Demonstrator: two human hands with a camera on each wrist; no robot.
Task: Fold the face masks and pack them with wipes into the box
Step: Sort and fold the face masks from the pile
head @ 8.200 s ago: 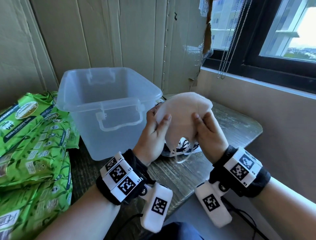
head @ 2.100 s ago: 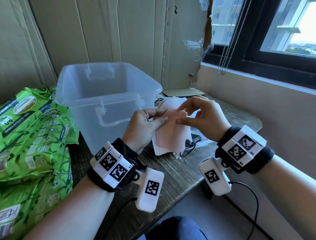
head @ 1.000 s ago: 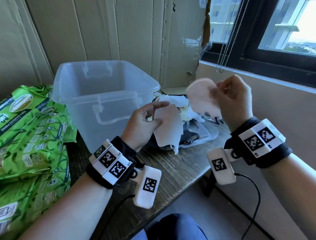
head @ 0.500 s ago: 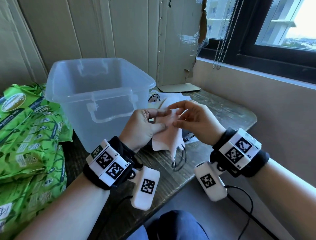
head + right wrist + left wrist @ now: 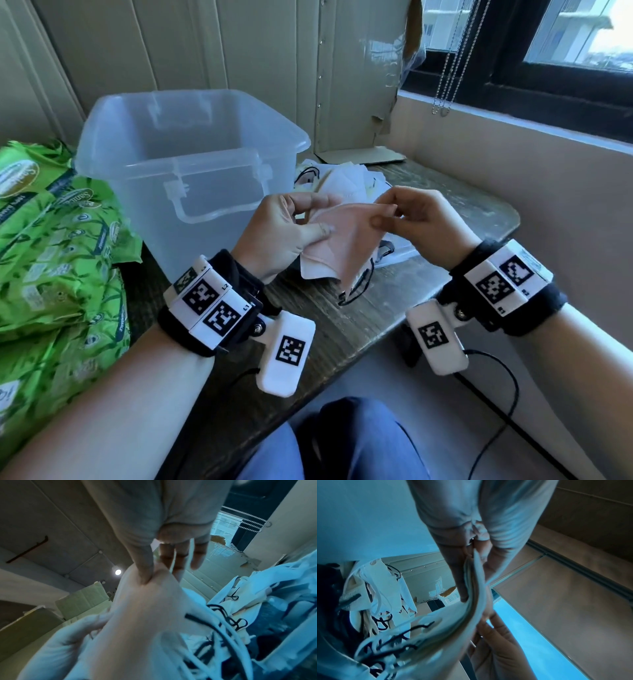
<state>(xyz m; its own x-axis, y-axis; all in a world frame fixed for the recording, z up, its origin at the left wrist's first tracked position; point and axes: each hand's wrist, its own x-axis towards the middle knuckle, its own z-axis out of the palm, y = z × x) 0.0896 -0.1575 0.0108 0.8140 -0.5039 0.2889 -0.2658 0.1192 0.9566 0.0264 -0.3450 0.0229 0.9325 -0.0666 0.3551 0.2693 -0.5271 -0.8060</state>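
Between both hands, just above the table's front edge, hangs a pale pink face mask [image 5: 346, 236] with a folded white mask [image 5: 317, 269] stacked under it. My left hand [image 5: 291, 233] pinches their left side with thumb over fingers; seen edge-on, the stacked masks [image 5: 476, 591] show in the left wrist view. My right hand [image 5: 411, 219] pinches the pink mask's upper right corner [image 5: 150, 577]. A black ear loop [image 5: 356, 291] dangles below. The clear plastic box [image 5: 191, 164] stands open just left of the hands. Green wipe packs [image 5: 58, 246] lie at far left.
A heap of loose masks [image 5: 342, 178] lies on a clear lid [image 5: 397, 255] behind the hands. The wooden table [image 5: 342, 329] ends near my blue-clad knee [image 5: 342, 445]. A wall and window ledge [image 5: 513, 144] run along the right. A black cable [image 5: 496, 394] hangs below the right wrist.
One second ago my right hand held the pink mask up, apart from the white one. It has since brought it down onto the mask in my left hand and now pinches its corner.
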